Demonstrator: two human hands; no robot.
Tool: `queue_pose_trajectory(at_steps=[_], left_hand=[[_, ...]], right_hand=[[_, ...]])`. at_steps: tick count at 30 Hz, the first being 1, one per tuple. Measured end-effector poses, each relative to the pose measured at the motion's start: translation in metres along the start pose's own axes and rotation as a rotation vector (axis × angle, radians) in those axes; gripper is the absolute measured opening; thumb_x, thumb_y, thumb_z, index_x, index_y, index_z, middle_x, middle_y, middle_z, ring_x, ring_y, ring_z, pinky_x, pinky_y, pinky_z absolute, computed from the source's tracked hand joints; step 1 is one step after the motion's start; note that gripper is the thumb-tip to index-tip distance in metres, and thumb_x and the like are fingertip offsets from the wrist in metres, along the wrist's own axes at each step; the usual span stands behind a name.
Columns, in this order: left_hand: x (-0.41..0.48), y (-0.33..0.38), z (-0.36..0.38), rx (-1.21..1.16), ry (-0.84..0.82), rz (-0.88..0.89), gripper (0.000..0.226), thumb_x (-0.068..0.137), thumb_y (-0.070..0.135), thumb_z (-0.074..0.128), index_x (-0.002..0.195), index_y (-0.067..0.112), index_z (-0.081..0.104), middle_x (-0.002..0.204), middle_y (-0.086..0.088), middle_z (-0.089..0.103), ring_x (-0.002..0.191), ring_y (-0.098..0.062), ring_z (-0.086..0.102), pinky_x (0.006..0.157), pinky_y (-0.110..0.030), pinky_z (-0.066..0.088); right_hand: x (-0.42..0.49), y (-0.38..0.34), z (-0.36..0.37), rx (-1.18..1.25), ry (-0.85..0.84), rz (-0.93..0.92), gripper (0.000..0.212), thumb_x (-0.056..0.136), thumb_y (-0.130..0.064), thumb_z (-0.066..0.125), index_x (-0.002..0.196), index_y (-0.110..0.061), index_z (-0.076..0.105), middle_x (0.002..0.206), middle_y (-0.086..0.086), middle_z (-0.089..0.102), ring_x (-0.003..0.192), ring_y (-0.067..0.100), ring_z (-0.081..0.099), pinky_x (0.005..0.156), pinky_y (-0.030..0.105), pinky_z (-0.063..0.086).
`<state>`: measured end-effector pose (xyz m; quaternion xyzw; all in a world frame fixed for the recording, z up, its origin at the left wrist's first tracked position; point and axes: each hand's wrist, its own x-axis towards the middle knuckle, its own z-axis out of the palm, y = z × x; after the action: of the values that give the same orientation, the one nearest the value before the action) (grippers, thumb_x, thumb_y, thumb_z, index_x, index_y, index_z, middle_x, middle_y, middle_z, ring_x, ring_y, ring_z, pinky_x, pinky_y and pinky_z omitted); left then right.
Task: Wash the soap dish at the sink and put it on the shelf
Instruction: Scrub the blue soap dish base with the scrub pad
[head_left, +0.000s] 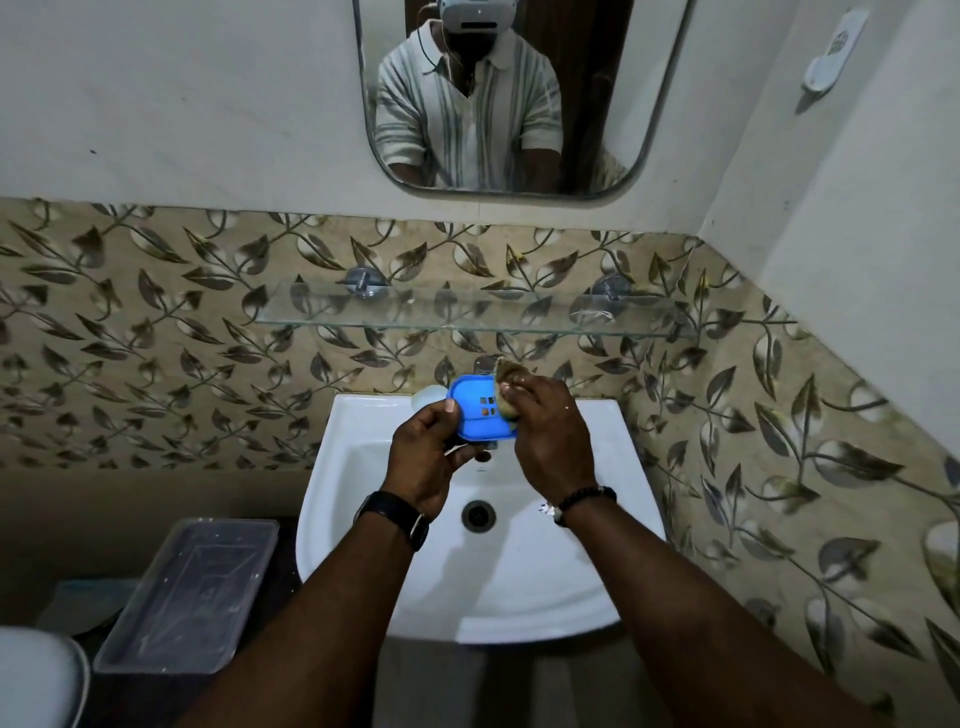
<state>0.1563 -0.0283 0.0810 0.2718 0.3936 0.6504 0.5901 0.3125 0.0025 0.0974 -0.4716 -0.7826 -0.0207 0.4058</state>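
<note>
As my left hand (423, 457) grips the soap dish (475, 422), my right hand (550, 436) holds a sponge (506, 371) against it.
Sink (519, 582) below both hands.

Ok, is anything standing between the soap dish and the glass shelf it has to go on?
Nothing visible does. The left hand holds the soap dish over the sink, the right hand presses a sponge to it, and the glass shelf sits on the wall just above, with only open air between them.
</note>
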Motion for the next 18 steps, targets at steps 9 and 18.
queue_pose_trajectory(at_steps=[9,18], left_hand=[[0.006,0.008,-0.008,-0.038,-0.014,-0.050,0.027,0.101,0.027,0.055,0.112,0.008,0.070,0.101,-0.010,0.076,0.088,-0.021,0.072,0.070,-0.033,0.060],[0.012,0.014,-0.007,-0.079,0.061,0.014,0.018,0.101,0.018,0.056,0.107,0.006,0.068,0.096,-0.009,0.077,0.087,-0.023,0.074,0.073,-0.038,0.062]], right_hand=[[-0.010,-0.018,0.011,0.186,-0.155,-0.322,0.029,0.094,0.000,0.060,0.119,-0.013,0.069,0.127,0.005,0.064,0.119,0.025,0.054,0.099,0.039,0.048],[-0.008,-0.017,0.013,-0.002,0.051,-0.098,0.029,0.090,-0.001,0.057,0.114,-0.009,0.071,0.124,0.008,0.067,0.118,0.028,0.058,0.099,0.042,0.048]])
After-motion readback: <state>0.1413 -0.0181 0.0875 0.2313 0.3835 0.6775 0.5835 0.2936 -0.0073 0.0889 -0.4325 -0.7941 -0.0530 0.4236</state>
